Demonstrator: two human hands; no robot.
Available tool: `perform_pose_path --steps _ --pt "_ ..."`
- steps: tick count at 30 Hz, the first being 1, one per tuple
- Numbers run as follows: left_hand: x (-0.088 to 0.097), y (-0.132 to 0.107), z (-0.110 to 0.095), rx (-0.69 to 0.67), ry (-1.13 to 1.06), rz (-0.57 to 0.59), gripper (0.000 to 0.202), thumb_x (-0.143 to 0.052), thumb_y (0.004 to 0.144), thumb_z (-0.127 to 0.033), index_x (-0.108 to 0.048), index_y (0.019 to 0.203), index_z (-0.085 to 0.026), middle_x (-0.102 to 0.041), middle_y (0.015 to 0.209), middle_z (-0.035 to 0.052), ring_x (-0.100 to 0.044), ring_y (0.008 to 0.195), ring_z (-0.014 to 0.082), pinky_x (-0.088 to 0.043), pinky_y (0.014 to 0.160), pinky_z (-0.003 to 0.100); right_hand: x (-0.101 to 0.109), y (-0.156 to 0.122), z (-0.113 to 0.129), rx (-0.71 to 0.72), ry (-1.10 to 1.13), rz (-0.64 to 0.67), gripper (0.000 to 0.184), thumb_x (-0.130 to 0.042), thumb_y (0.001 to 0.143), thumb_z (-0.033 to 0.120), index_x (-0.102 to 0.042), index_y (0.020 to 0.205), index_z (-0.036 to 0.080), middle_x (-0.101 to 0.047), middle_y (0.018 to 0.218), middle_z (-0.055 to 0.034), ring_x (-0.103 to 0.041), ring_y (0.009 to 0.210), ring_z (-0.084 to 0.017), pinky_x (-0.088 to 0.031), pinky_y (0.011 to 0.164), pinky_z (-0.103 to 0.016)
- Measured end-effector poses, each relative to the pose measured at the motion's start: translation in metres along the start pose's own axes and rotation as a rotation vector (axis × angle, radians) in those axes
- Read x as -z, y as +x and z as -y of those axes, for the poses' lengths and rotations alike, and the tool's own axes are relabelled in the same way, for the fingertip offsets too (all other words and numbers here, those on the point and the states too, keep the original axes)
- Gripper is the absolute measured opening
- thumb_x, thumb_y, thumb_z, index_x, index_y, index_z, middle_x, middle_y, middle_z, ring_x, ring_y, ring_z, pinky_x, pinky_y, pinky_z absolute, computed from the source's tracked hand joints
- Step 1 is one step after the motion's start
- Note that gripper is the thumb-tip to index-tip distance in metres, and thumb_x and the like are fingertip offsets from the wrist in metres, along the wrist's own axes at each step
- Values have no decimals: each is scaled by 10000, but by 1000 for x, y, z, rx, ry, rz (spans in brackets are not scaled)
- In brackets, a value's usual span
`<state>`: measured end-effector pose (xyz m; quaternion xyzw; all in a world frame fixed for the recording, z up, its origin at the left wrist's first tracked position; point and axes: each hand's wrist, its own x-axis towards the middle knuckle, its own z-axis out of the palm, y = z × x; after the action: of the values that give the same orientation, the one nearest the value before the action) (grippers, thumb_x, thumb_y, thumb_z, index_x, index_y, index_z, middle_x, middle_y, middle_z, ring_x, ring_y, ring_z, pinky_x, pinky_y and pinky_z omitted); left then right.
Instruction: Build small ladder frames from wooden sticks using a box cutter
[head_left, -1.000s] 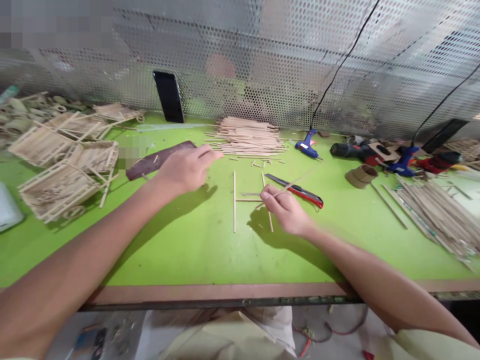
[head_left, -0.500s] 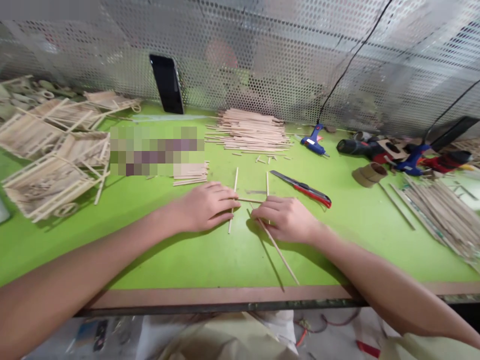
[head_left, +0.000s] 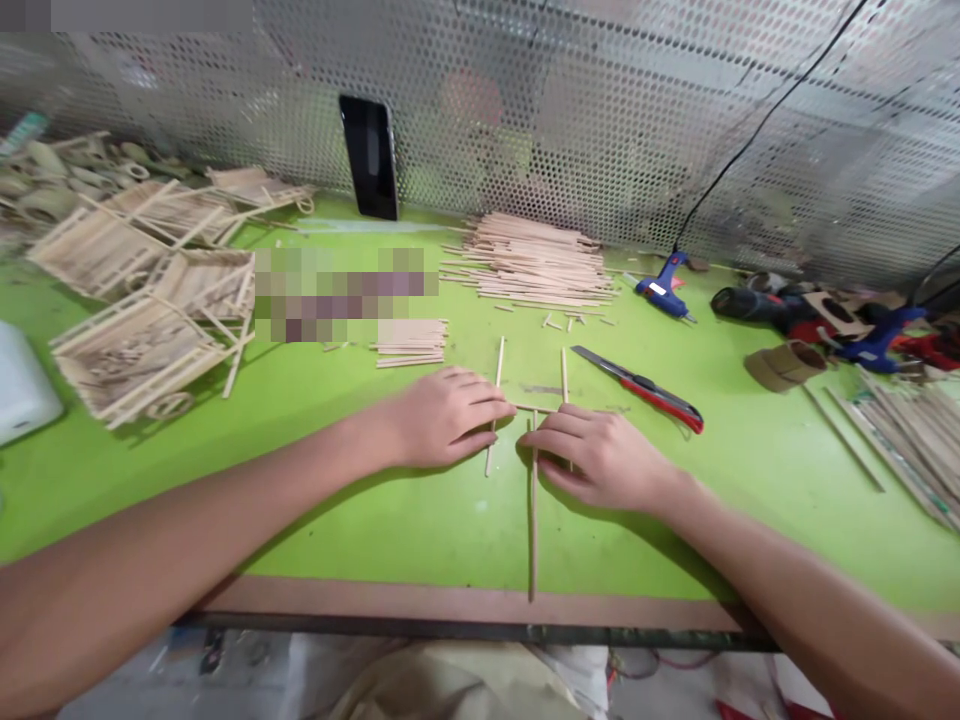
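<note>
The right hand (head_left: 607, 455) has its fingers grasping a long stick (head_left: 533, 530); left hand (head_left: 442, 420) fingers lie across a short stick (head_left: 499, 365), grip unclear; a knife (head_left: 651, 392) lies beyond the right fingers.

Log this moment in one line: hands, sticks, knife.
left hand: over left short stick | right hand: holds long stick, near end toward table edge | utility knife: lying beyond right hand, blade exposed

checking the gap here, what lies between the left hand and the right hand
The head view shows a thin crosswise stick, plus one end of a long stick at the right hand.
</note>
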<state>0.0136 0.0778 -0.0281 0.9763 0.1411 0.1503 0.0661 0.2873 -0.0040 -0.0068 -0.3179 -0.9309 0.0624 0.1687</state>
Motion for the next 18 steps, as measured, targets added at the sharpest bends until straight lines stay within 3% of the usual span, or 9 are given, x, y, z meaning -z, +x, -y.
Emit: perform_pose_path --steps 18 --pt "2 2 -1 69 -53 38 404 -520 1125 -386 -697 1418 -172 -785 1339 135 -718 1263 298 -532 1149 497 0 0 2 7 -2 8 263 -530 1119 265 -769 1194 184 -805 1039 -82 -727 893 -218 -585 752 -347"
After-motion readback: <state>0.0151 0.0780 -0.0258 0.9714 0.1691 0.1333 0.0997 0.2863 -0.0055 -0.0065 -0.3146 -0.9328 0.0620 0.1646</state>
